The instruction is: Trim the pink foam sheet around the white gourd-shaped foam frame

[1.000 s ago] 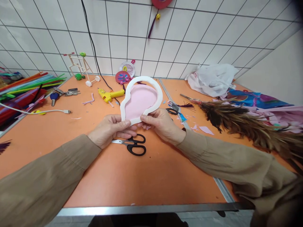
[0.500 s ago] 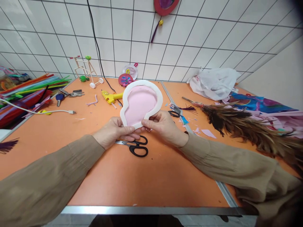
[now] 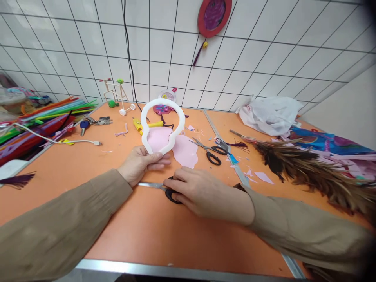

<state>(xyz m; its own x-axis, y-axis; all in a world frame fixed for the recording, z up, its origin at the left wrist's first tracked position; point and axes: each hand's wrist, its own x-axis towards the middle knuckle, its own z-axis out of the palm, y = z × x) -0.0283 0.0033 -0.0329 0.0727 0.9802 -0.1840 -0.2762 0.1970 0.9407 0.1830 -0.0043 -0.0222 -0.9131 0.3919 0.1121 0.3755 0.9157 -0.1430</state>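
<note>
My left hand [image 3: 145, 162] pinches the lower edge of a white foam frame [image 3: 181, 119], a rounded outline with an open middle, held upright above the table. Through its opening I see part of a pink sheet [image 3: 160, 137]. Another pink piece with a wavy edge [image 3: 186, 152] lies just to the right. My right hand [image 3: 198, 192] has its fingers curled over the black handles of a pair of scissors [image 3: 151, 185] lying on the table, blades pointing left; the fingers partly cover the handles. A second pair of scissors [image 3: 213, 156] lies beyond, partly opened.
On the orange table [image 3: 141, 231] a yellow glue gun [image 3: 137, 126] sits behind the frame. Keys [image 3: 98, 120], a white cable [image 3: 79, 140] and pipe cleaners [image 3: 58, 113] are at left. Brown feathers [image 3: 305, 164], pink scraps [image 3: 263, 177] and a white plastic bag [image 3: 268, 115] are at right.
My right hand has let go of the frame and come down onto the scissors. The pink sheet no longer fills the frame; pink pieces now show on the table behind it.
</note>
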